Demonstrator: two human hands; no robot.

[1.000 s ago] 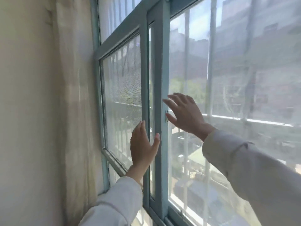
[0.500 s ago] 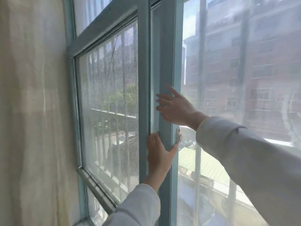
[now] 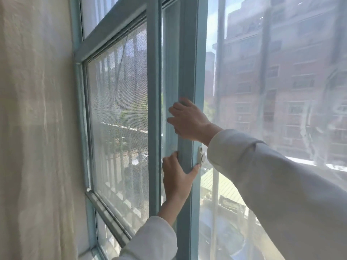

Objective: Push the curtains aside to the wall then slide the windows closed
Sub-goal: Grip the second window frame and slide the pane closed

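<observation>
Left hand [image 3: 177, 177]: wrapped around the near edge of the sliding sash stile [image 3: 189, 81], fingers behind it, thumb across its front face just below the latch [image 3: 200, 155]. Narrow grip, holding the stile.
Right hand [image 3: 187, 120]: above my left on the same stile, fingers curled over its left edge, palm on the front. Also gripping, not flat.
Stile axis: vertical, running well above and below both hands, so my two holds are stacked along it and should keep the sash from racking.
Nearer hand: left sits lower and closer to my body; right reaches across from further out, its sleeve [image 3: 262, 175] crossing the pane [image 3: 281, 91].
Direction of travel: I judge leftward, toward the window frame's left jamb [image 3: 79, 109].
Room to move: a narrow gap between my fingers and the screen's stile [image 3: 154, 109]; beyond that the mesh screen [image 3: 118, 109] spans the whole opening to the jamb.
Edges to mind: fingers behind the stile lie in the path of the screen's stile; I judge a pinch risk as the two pass.
Curtain [image 3: 37, 128]: far to the left of both hands, bunched against the wall and clear of the frame, so that step looks done.
Track: hidden below my left sleeve [image 3: 150, 239]; I cannot tell if it is clear.
</observation>
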